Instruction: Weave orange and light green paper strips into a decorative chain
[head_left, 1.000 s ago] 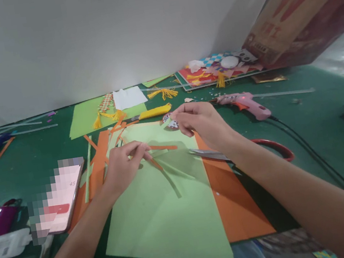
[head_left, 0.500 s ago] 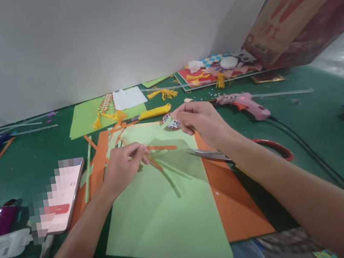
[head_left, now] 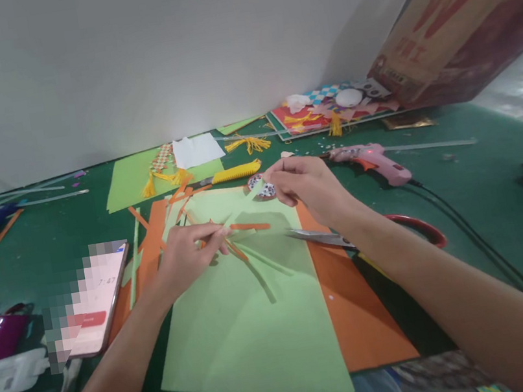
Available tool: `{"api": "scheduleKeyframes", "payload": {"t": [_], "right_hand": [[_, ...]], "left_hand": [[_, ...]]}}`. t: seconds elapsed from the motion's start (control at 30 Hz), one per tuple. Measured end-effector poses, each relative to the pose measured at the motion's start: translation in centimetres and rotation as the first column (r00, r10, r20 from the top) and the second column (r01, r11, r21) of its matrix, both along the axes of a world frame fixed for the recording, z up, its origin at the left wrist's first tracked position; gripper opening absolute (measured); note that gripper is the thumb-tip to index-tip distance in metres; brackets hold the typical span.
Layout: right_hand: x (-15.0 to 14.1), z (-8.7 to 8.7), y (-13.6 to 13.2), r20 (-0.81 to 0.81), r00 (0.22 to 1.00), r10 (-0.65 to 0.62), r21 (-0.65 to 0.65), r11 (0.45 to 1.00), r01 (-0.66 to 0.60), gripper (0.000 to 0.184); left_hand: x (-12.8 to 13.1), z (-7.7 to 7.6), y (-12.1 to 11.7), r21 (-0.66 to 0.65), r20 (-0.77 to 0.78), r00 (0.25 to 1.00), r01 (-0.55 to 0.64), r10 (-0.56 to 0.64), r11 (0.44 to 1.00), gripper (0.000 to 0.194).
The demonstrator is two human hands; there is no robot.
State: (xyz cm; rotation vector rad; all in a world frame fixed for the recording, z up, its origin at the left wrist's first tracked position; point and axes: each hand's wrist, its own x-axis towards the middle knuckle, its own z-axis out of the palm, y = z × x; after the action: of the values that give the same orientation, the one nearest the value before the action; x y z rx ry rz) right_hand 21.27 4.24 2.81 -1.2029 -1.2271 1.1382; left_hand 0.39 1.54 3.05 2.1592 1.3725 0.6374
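My left hand [head_left: 196, 251] pinches a small bundle of crossed orange and green paper strips [head_left: 249, 227] above a light green paper sheet [head_left: 242, 330]. Several strip ends fan out to the right and toward me. Higher up and to the right, my right hand [head_left: 306, 183] has thumb and forefinger closed on the end of a green paper strip [head_left: 256, 189]. Behind that strip lies a round, black-and-white patterned piece [head_left: 268, 190], partly covered. Scissors [head_left: 321, 236] with red handles rest under my right forearm, blades pointing left.
An orange sheet [head_left: 358, 319] lies under the green one. A yellow cutter [head_left: 235, 171] and a pink glue gun [head_left: 374, 161] with a cord are behind my hands. A phone [head_left: 96, 306] lies at left, near loose strips. A brown paper bag [head_left: 456, 23] stands back right.
Both hands hold nearly the same places. A green strip end now shows above my left fingertips, and the strip at my right hand has tilted slightly.
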Motion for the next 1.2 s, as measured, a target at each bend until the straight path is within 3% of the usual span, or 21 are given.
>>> {"api": "scheduleKeyframes", "payload": {"t": [0.3, 0.57, 0.63, 0.73, 0.83, 0.9, 1.0, 1.1, 1.2], "right_hand": [[-0.6, 0.2, 0.0, -0.003, 1.0, 0.015, -0.035, 0.999, -0.015, 0.011], [-0.5, 0.0, 0.4, 0.011, 0.998, 0.058, -0.107, 0.993, -0.057, 0.016], [-0.5, -0.2, 0.6, 0.004, 0.999, 0.047, -0.118, 0.992, -0.046, 0.018], [-0.4, -0.4, 0.9, -0.035, 0.999, 0.016, -0.124, 0.992, -0.02, 0.02], [-0.4, -0.6, 1.0, -0.071, 0.997, -0.003, -0.143, 0.99, -0.007, 0.015], [-0.5, -0.7, 1.0, -0.057, 0.998, 0.016, -0.155, 0.988, -0.025, 0.014], [-0.7, -0.9, 0.9, 0.063, 0.99, 0.126, -0.172, 0.979, -0.113, 0.019], [-0.9, -1.1, 0.7, 0.289, 0.929, 0.231, -0.146, 0.97, -0.195, 0.019], [-1.1, -1.7, 0.6, 0.6, 0.788, 0.136, -0.02, 0.988, -0.155, 0.013]], "left_hand": [[-0.4, -0.3, 0.2, -0.118, 0.056, 0.997, 0.054, -0.048, 0.992, 0.037], [-1.5, -1.0, 0.5, -0.12, 0.149, 0.988, -0.008, 0.026, 0.993, 0.04], [-1.8, -1.2, 0.7, 0.005, 0.141, 0.983, -0.122, 0.121, 0.992, 0.042], [-2.1, -1.8, 1.2, 0.284, 0.065, 0.971, -0.239, 0.23, 0.929, 0.036], [-2.1, -2.5, 1.7, 0.471, -0.079, 0.974, -0.151, 0.213, 0.869, 0.022], [-2.1, -3.0, 1.8, 0.511, -0.159, 0.971, -0.074, 0.179, 0.857, 0.013], [-2.2, -3.4, 1.9, 0.484, -0.218, 0.964, -0.031, 0.154, 0.875, 0.016], [-2.2, -3.4, 1.8, 0.437, -0.208, 0.964, -0.06, 0.166, 0.898, 0.019], [-2.1, -3.0, 1.8, 0.323, -0.097, 0.972, -0.173, 0.214, 0.931, 0.017]]}}
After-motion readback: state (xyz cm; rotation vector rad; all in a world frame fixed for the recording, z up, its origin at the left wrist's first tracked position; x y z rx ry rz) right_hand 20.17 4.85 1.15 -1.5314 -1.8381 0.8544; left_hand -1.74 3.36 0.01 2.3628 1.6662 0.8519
